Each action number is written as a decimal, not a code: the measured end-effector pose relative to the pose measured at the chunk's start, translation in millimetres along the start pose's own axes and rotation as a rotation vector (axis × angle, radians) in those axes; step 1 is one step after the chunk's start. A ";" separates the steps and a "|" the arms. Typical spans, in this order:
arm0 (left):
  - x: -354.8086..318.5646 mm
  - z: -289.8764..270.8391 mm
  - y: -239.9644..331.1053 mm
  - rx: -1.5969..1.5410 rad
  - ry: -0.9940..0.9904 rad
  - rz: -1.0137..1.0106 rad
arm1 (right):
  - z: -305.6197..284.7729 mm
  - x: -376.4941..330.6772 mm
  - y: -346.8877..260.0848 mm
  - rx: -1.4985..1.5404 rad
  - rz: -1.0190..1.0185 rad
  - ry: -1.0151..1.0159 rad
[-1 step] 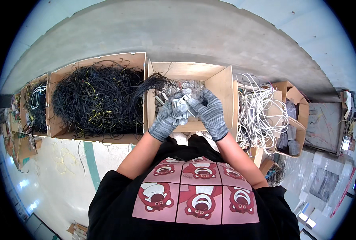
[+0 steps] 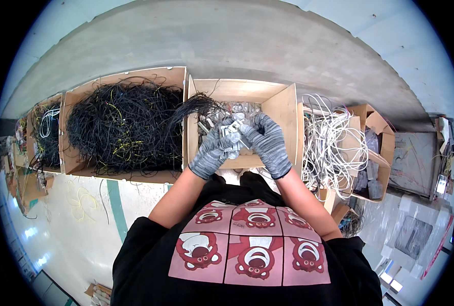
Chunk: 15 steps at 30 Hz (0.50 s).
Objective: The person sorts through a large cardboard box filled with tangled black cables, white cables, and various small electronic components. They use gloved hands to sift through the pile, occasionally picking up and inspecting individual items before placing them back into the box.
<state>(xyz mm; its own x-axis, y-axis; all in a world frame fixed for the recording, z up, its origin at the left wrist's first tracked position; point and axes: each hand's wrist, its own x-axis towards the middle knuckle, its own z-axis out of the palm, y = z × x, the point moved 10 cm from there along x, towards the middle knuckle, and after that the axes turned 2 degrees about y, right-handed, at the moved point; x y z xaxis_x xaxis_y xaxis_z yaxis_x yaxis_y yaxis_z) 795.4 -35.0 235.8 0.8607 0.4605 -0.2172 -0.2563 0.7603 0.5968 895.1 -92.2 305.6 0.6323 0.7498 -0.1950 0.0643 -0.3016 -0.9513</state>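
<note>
Both my hands wear grey mottled gloves and meet over a wooden box. In my left hand [image 2: 212, 151] is a cluster of small silvery-white pieces [image 2: 231, 133], some with clear wrapping; the fingers curl around it. My right hand [image 2: 268, 143] closes its fingertips on the right side of the same cluster. The exact kind of these pieces is too small to tell. Beneath and beyond my hands, a heap of similar clear-wrapped pieces [image 2: 242, 108] lies in the box [image 2: 280, 112]. A bundle of thin black cables [image 2: 199, 104] hangs over the box's left wall, close to my left hand.
Left stands a large wooden box [image 2: 158, 176] heaped with black cables [image 2: 125, 122]; a smaller box of cables [image 2: 47, 130] adjoins it. On the right are tangled white cables [image 2: 331, 145] and an open cardboard box [image 2: 385, 171]. A grey wall [image 2: 227, 38] rises behind.
</note>
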 end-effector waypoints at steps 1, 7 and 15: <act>0.2 7.1 3.2 0.015 0.015 -0.013 | -4.4 1.6 0.6 0.077 0.048 -0.039; 19.0 28.3 -38.6 -0.011 0.093 -0.061 | -44.0 13.8 35.1 0.204 -0.026 -0.109; -0.7 -25.8 -115.3 0.301 0.531 -0.252 | -38.1 1.1 184.6 0.376 0.337 -0.257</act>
<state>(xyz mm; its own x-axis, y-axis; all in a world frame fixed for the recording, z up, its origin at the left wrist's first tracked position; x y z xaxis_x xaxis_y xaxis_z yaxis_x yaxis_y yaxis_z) 813.0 -111.2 147.2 0.5241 0.5073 -0.6841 0.1254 0.7485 0.6511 937.1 -169.4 138.8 0.3584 0.7819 -0.5101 -0.4178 -0.3543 -0.8366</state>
